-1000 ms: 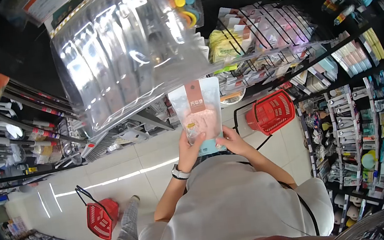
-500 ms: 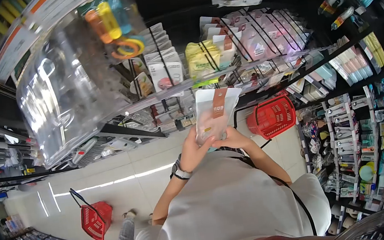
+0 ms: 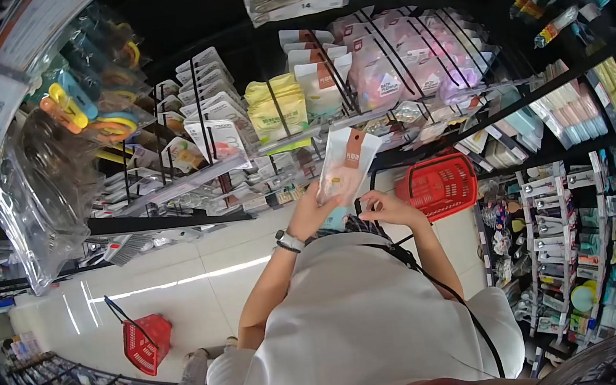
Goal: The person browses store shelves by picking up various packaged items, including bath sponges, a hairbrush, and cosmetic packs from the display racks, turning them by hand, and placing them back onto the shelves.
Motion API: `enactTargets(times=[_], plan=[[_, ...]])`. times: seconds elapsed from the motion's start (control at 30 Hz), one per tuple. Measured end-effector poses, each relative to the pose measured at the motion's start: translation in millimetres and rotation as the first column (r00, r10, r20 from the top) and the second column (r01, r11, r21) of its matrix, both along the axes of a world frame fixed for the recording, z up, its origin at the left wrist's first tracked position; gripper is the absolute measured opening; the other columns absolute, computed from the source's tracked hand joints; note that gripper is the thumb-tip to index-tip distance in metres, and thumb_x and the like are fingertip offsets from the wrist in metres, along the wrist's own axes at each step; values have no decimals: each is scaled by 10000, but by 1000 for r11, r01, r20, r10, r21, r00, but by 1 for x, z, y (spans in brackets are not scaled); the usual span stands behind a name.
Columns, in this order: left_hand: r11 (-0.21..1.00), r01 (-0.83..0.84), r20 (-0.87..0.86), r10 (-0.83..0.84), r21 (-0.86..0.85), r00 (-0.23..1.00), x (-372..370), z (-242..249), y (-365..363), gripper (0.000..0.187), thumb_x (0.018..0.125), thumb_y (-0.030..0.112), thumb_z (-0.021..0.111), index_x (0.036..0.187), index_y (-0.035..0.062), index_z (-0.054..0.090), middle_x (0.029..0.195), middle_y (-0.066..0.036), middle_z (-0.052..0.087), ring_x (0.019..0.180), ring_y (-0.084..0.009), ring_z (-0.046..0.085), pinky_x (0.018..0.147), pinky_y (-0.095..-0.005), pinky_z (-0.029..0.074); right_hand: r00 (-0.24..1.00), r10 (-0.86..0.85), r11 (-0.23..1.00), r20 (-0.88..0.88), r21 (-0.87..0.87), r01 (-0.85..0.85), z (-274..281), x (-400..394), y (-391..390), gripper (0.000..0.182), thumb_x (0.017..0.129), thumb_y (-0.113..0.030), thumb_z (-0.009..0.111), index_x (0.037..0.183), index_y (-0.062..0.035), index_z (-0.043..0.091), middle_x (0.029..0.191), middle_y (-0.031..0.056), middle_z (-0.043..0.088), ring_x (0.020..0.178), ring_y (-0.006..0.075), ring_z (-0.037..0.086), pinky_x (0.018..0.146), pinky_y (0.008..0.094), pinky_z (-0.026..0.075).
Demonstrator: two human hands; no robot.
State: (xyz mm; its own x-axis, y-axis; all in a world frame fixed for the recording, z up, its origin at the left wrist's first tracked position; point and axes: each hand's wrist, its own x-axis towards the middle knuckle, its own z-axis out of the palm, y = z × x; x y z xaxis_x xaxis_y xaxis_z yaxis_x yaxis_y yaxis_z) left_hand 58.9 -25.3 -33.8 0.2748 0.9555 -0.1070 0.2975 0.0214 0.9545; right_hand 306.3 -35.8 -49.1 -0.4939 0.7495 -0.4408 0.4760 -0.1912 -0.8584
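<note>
My left hand (image 3: 312,213), with a watch (image 3: 289,241) on its wrist, grips a clear plastic packet (image 3: 338,177) by its left side. The packet has a brown label strip at its top, pinkish contents and a bluish-green lower part. Just right of the packet, apart from it, my right hand (image 3: 393,207) has its fingers curled in a pinch; a small dark shape shows at the fingertips, and I cannot make out what it is. Beside that hand is a red basket (image 3: 418,196) with a black handle, which passes by my right forearm.
Ahead, a shelf rack holds yellow packets (image 3: 279,110), pink bath-flower packets (image 3: 382,79) and similar brown-labelled packets (image 3: 322,87). Bagged scissors (image 3: 112,128) hang at the left. Another red basket (image 3: 147,344) is near a person's leg (image 3: 192,377) at lower left.
My right hand has come off the packet and drawn slightly right, fingers curling. The left hand keeps the packet, now tilted more. The view has shifted, bringing the shelf goods leftward.
</note>
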Motion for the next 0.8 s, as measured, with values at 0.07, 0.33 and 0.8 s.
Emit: enactTargets(times=[0.07,0.33,0.8], plan=[[999,-44,-26,44,-7,999,10,5,8,527,785,285,675,1170,-1,457,852,-131,615,660,-184,557,615,-291,453,999,-53,998,-12,44,53,0,7,6,524,747,-321,719,1128,-44,491,912,49,538,713,112,502,647,247,429],[991,-131,342,122,4,932,40,1,18,428,801,129,671,1167,9,484,1025,-48,582,896,-97,529,769,-258,447,941,-261,932,-215,198,304,14,-4,43,445,753,-300,703,1067,-19,561,776,10,537,634,65,442,559,218,371],[977,-185,427,214,-110,879,62,3,30,445,824,122,646,1210,13,454,1081,-68,571,958,-108,538,795,-255,458,874,-368,875,-318,199,441,-2,-1,70,348,805,-307,648,990,-18,593,677,-17,544,577,51,441,525,209,354]])
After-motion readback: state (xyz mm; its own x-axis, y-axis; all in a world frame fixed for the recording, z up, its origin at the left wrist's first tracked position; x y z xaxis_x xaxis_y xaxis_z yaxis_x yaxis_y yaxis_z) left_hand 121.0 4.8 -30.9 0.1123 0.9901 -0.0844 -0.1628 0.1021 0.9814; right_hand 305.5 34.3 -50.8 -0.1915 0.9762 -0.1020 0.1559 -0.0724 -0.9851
